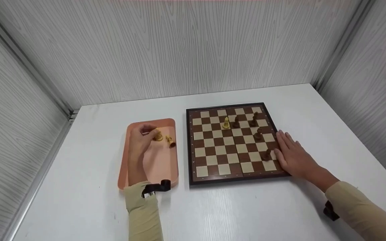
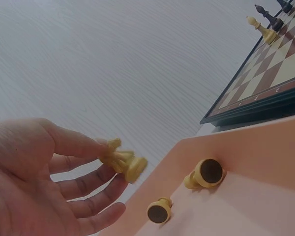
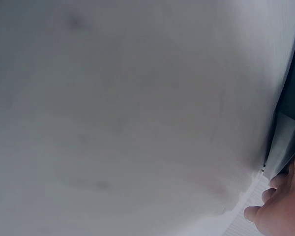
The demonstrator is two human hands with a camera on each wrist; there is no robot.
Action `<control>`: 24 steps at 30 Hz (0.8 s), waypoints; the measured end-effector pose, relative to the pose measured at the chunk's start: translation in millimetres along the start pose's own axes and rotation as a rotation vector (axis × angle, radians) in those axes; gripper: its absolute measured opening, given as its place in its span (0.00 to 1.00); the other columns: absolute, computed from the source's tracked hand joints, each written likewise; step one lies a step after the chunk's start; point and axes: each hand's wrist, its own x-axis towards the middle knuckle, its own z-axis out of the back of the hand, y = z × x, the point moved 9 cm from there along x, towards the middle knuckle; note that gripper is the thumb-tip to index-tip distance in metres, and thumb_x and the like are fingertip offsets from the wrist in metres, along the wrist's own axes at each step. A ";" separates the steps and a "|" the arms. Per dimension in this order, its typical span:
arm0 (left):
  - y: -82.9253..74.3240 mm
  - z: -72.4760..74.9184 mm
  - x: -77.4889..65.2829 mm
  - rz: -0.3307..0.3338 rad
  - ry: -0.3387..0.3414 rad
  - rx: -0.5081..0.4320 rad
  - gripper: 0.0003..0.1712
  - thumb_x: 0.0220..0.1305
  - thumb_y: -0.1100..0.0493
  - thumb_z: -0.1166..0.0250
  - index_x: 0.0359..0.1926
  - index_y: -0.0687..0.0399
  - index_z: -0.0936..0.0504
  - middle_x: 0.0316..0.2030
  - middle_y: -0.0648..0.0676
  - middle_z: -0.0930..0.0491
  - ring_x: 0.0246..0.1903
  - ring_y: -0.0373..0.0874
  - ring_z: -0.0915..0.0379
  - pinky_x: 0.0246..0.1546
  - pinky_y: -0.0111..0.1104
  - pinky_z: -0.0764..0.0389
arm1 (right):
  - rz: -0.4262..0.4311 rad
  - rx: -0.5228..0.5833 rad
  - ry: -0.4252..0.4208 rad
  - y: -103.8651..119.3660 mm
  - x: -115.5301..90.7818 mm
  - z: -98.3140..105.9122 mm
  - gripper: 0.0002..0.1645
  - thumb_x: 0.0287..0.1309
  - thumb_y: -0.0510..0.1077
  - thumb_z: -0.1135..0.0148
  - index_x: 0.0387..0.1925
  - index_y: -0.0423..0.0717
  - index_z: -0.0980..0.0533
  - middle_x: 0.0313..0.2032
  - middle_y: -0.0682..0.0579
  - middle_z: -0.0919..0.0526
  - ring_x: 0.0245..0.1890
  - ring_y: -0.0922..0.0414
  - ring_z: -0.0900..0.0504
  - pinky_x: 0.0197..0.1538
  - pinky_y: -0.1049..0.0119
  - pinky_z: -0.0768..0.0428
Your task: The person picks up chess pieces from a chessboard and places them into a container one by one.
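My left hand (image 1: 141, 142) is over the tray, pinching a light yellow chess knight (image 2: 122, 160) between thumb and fingers, its base pointing away from the palm. Two more light chess pieces lie on their sides in the tray, one (image 2: 209, 173) near its wall and a smaller-looking one (image 2: 159, 211) beside it. To the right, a chessboard (image 1: 217, 142) carries a light bishop (image 1: 226, 123) standing beside a dark piece (image 1: 236, 122). My right hand (image 1: 293, 155) lies with straight fingers along the board's right edge; the right wrist view catches only part of it.
The orange tray (image 1: 157, 167) stands left of the board on a white table (image 1: 219, 211). Other dark pieces stand on the board's right side: one at the back (image 1: 254, 119), another (image 1: 258, 135) in the middle, and one (image 1: 266, 155) near the right hand. Pale wood-grain walls (image 1: 193, 47) surround the table.
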 end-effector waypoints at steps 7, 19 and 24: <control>-9.0 5.4 -2.9 -0.082 -0.030 -0.033 0.11 0.71 0.71 0.39 0.50 0.74 0.20 0.49 0.69 0.21 0.52 0.61 0.23 0.44 0.30 0.20 | 0.009 0.000 0.002 0.3 -0.6 -0.2 0.40 0.81 0.53 0.62 0.79 0.31 0.55 0.79 0.33 0.53 0.78 0.33 0.54 0.71 0.31 0.47; -39.5 -34.5 -12.9 -0.157 0.048 -0.038 0.12 0.72 0.67 0.38 0.52 0.70 0.19 0.49 0.65 0.19 0.52 0.56 0.23 0.54 0.45 0.22 | 0.004 -0.007 0.011 3.3 1.0 4.0 0.40 0.81 0.54 0.63 0.79 0.30 0.54 0.78 0.32 0.52 0.78 0.34 0.54 0.71 0.31 0.47; -48.0 -64.1 -16.8 -0.187 0.087 0.000 0.11 0.71 0.67 0.37 0.50 0.68 0.18 0.48 0.63 0.18 0.52 0.55 0.22 0.56 0.44 0.22 | 0.005 0.002 0.028 0.2 0.0 2.4 0.41 0.81 0.54 0.63 0.79 0.30 0.55 0.79 0.32 0.54 0.78 0.34 0.55 0.71 0.30 0.48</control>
